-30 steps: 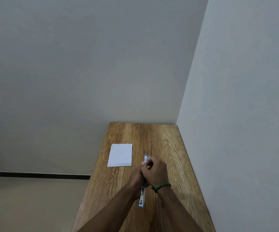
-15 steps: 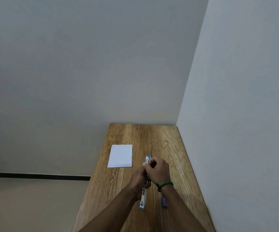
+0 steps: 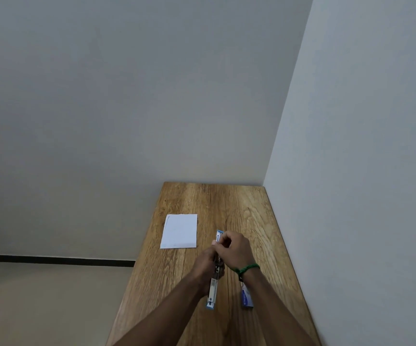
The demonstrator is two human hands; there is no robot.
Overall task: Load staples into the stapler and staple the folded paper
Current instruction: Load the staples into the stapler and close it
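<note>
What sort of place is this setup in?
Likely a bare indoor room corner: a narrow wooden table set where two plain walls meet, a dark skirting strip above the floor. Folded paper and a stapler suggest desk work.

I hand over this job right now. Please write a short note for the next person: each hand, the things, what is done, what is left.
Left hand grips the stapler at its middle; it lies opened out on the table.
Right hand pinches at the stapler's far half; staples there cannot be seen.
Small blue box lies by the right wrist; folded paper lies flat, far left, apart.
Done: stapler opened. Left: finish loading, close it, staple the paper.
</note>
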